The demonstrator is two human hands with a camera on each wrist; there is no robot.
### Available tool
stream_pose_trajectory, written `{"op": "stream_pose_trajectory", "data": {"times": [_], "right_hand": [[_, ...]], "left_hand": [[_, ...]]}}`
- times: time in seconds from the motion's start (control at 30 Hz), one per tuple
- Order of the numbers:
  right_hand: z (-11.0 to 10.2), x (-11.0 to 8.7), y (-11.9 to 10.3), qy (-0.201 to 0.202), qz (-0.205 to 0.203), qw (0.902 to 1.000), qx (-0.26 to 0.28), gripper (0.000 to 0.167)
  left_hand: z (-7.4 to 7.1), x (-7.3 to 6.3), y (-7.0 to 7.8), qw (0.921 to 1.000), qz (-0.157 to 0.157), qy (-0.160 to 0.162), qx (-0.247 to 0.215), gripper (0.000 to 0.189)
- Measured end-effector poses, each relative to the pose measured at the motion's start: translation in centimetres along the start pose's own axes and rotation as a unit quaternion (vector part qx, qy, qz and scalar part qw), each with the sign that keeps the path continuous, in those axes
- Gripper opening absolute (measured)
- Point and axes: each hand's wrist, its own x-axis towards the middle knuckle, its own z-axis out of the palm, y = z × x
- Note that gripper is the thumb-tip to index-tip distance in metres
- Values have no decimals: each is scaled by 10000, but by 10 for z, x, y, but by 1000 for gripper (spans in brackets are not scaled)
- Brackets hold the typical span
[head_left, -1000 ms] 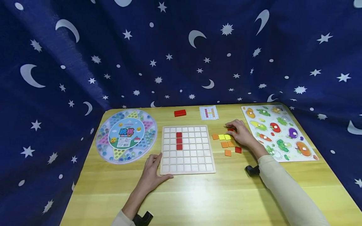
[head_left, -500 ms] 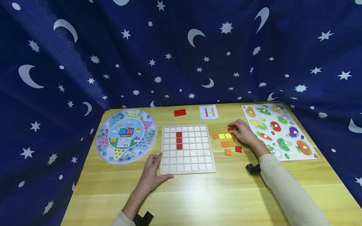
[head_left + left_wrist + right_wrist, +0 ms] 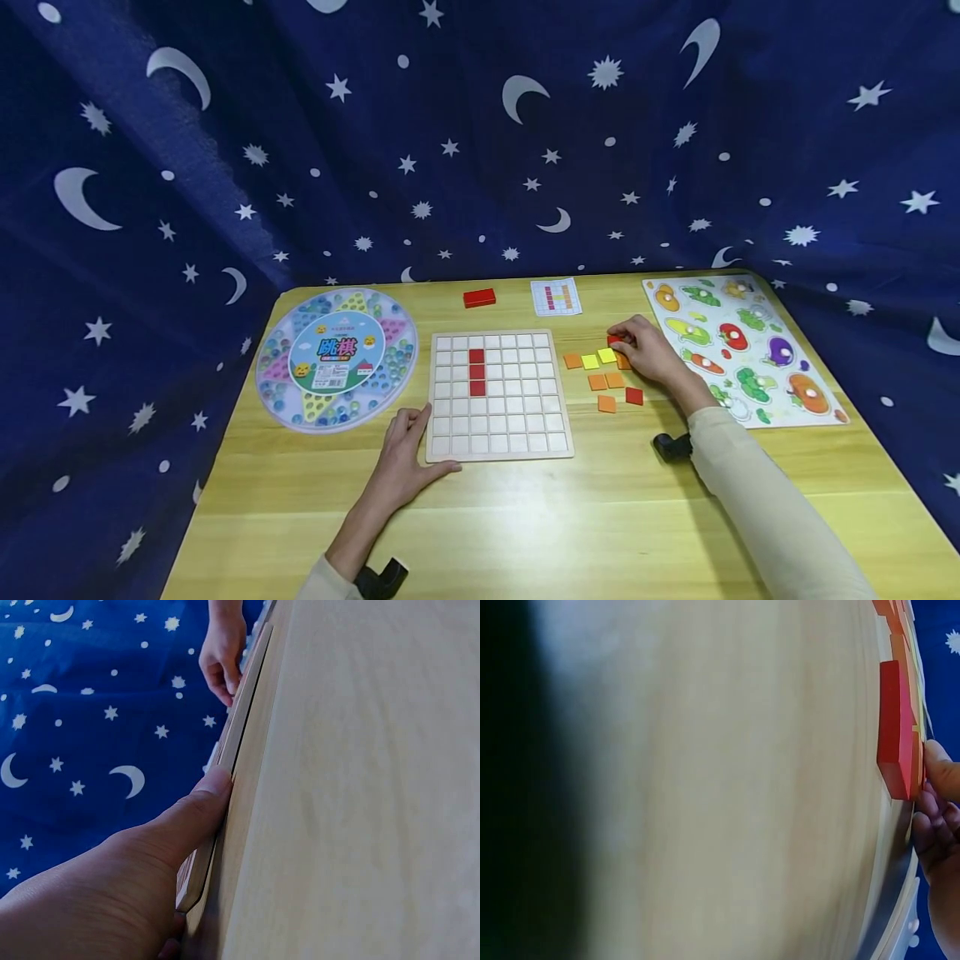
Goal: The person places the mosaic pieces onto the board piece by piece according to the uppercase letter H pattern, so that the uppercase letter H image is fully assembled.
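Observation:
A wooden grid board (image 3: 517, 427) lies mid-table, with three red square tiles (image 3: 477, 372) stacked in one column. My left hand (image 3: 400, 468) holds its near left corner, thumb along the front edge and fingers at the left side; the left wrist view shows the thumb (image 3: 196, 814) against the board's edge (image 3: 244, 720). Right of the board, my right hand (image 3: 651, 354) pinches a red tile (image 3: 615, 341) at the far end of the loose tiles. Close by are yellow tiles (image 3: 590, 362), orange tiles (image 3: 597, 382) and another red tile (image 3: 633, 396). The fingertips partly hide one orange tile (image 3: 624, 362).
A round marble board game (image 3: 336, 360) lies at left. At the back are a red block-shaped piece (image 3: 479, 297) and a printed pattern card (image 3: 556, 297). A vegetable puzzle board (image 3: 742, 354) lies at right. A starry blue curtain (image 3: 465, 200) hangs behind the table.
My right hand has shifted slightly to the right, and more of the red tile and the yellow and orange tiles beside it now shows. My left hand stays at the board's corner.

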Motion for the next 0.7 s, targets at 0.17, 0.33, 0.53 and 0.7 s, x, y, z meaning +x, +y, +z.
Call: {"op": "stream_pose_trajectory", "data": {"times": [0.17,0.33,0.53,0.7], "right_hand": [[-1,-1,0,-91,70,9999,-16,25],[-2,1,-1,-87,63,9999,-59,25],[-2,2,-1,-49,84,9999,-104,25],[0,3,0,-114,85,9998,-107,26]], "left_hand": [[0,0,0,10000,24,13,11,104],[0,0,0,10000,-5,6,11,104],[0,1,0,10000,-2,3,-14,104],[0,0,0,10000,2,-13,17,104]]}}
